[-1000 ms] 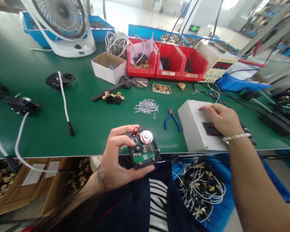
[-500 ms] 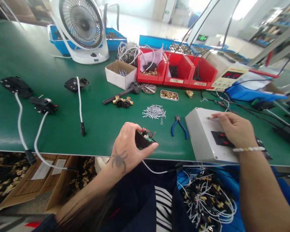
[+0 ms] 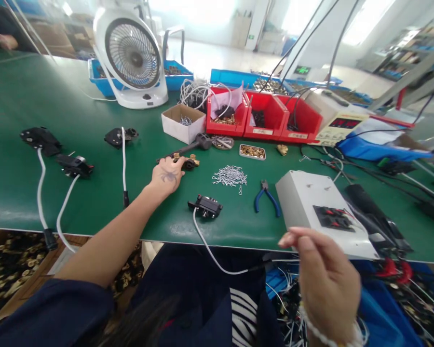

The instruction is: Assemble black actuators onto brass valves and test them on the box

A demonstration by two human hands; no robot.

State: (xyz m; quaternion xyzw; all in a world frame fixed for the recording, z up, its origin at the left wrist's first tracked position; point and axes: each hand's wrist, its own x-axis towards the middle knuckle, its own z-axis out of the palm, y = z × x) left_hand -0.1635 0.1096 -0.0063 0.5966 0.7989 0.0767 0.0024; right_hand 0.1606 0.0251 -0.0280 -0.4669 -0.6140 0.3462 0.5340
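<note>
My left hand reaches forward with its fingers closed over the near-left side of a brass fitting with black caps, which lies in front of a black mallet. Its fingers partly hide the fitting. My right hand hangs near the table's front edge, left of a grey box, slightly blurred, its fingers curled together and nothing visible in them. Between the hands a black module lies on the table, its white cable hanging over the edge.
Blue cutters and a pile of metal clips lie centrally. Several cabled black units, such as one, lie left. Red bins, a white carton, a power supply and a fan stand behind.
My left hand has let go of the black module, now lying on the table, and has moved forward to the brass fitting. My right hand has left the grey box's top and come nearer.
</note>
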